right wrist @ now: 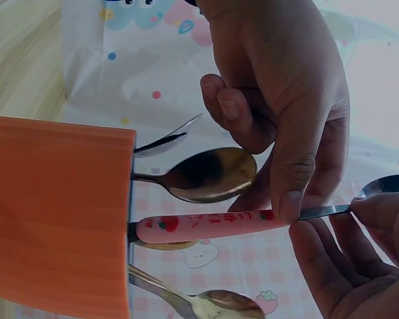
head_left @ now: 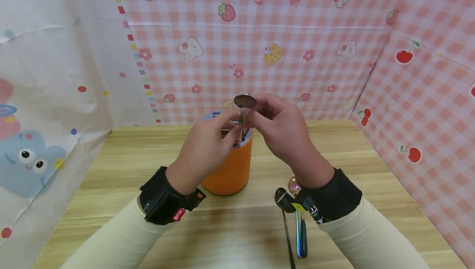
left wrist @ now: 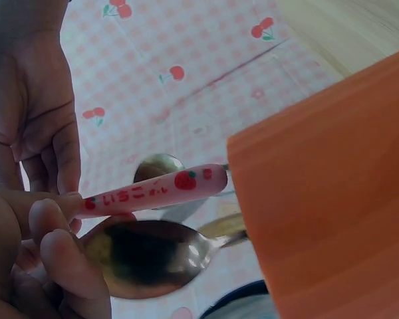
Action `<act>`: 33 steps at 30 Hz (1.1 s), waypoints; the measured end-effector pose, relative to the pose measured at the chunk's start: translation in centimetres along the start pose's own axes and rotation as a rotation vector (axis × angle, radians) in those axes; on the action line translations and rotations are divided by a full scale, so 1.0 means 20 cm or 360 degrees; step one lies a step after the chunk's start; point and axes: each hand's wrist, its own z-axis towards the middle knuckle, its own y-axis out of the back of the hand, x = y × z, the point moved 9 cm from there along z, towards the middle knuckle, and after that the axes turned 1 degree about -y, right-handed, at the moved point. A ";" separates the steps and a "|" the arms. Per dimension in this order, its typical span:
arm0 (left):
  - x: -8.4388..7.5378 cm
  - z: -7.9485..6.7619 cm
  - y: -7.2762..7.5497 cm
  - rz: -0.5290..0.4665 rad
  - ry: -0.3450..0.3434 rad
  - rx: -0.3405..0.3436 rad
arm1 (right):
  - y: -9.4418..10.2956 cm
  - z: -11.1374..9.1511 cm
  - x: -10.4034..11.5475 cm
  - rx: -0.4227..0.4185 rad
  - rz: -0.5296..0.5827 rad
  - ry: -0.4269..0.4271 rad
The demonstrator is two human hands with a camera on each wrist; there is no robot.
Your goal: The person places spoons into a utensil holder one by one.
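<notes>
A spoon with a pink, strawberry-printed handle (right wrist: 213, 226) points bowl-up over the orange cutlery holder (head_left: 228, 174), its handle end right at the rim. My left hand (head_left: 205, 145) pinches the handle near the neck between thumb and finger. Just above, my right hand (head_left: 285, 128) grips the metal neck below the bowl (head_left: 245, 100). In the right wrist view, the left hand (right wrist: 286, 86) shows at the top and the right hand (right wrist: 352, 259) at lower right. Other spoons stand bowl-up in the holder, among them a dark-bowled spoon (right wrist: 209, 174) beside the pink handle.
On the wooden table (head_left: 148, 190), by the right wrist, lie a black long-handled spoon (head_left: 287, 236), a rainbow-sheen spoon (head_left: 298, 232) and a dark-green-handled piece (head_left: 304, 236). A pink checked cloth (head_left: 252, 67) backs the table, and a white patterned cloth (head_left: 74, 46) hangs at left.
</notes>
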 end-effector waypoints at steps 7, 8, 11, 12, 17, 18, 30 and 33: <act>0.03 0.01 -0.03 0.0070 0.0041 0.0012 | -0.03 0.00 -0.08 0.0041 0.0008 -0.0079; 0.04 0.01 -0.03 0.0074 0.0051 0.0015 | -0.03 -0.01 -0.10 0.0053 0.0001 -0.0092; 0.04 0.01 -0.04 0.0060 0.0074 0.0048 | -0.03 -0.01 -0.13 0.0083 -0.0043 -0.0119; 0.04 0.01 -0.05 0.0048 0.0081 0.0065 | -0.03 -0.02 -0.14 0.0086 -0.0063 -0.0126; 0.04 0.00 -0.06 0.0031 0.0128 0.0103 | -0.01 -0.03 -0.16 0.0056 -0.0165 -0.0137; 0.04 0.00 -0.06 0.0036 0.0137 0.0102 | 0.00 -0.03 -0.15 0.0046 -0.0179 -0.0134; -0.01 -0.02 -0.05 0.0001 0.0089 0.0039 | 0.06 -0.07 -0.16 -0.0014 -0.0184 -0.0123; -0.02 -0.03 -0.07 -0.0007 0.0083 0.0061 | 0.06 -0.08 -0.18 -0.0003 -0.0191 -0.0121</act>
